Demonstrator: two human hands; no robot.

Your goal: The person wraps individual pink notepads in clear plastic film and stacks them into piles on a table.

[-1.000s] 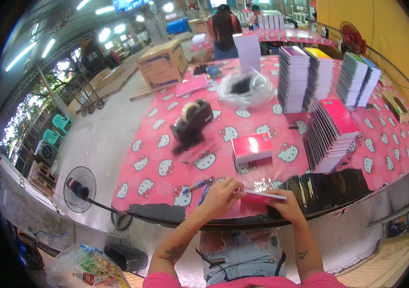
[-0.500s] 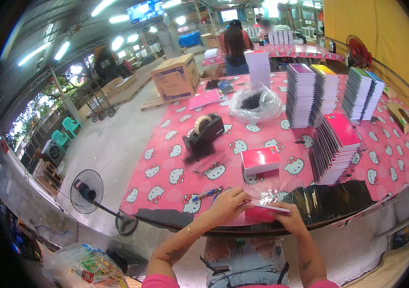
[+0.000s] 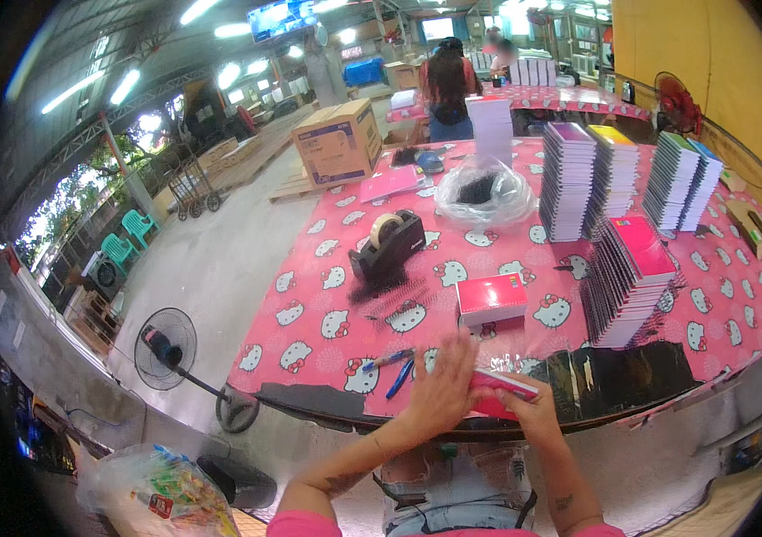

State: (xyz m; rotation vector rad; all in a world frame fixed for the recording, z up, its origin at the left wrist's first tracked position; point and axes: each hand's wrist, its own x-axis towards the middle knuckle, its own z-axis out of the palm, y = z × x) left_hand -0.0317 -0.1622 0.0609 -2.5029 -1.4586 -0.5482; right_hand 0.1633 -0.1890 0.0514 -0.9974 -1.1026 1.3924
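Note:
At the near edge of the table, my right hand (image 3: pixel 531 408) grips a pink-red notebook (image 3: pixel 504 385) by its right side, tilted so its page edge faces up. My left hand (image 3: pixel 443 380) lies flat, fingers stretched out together, against the notebook's left side. Beside the left hand are a blue pen (image 3: pixel 400 379) and a second pen (image 3: pixel 388 360). Just beyond my hands sits a short stack of red-covered notebooks (image 3: pixel 492 295). To the right rises a taller stack of pink spiral-bound notebooks (image 3: pixel 636 279).
On the pink patterned table (image 3: pixel 309 295) stand a black tape dispenser (image 3: pixel 388 246), a clear plastic bag (image 3: pixel 485 192) holding something black, and purple (image 3: pixel 567 183), yellow (image 3: pixel 612 170) and green (image 3: pixel 672 183) notebook stacks. A cardboard box (image 3: pixel 338 143) is beyond; a floor fan (image 3: pixel 166 347) stands left.
My left hand has gone from bent fingers at the notebook's edge to lying flat against it. The notebook has tilted, and the blue pen now shows more. The view has shifted slightly.

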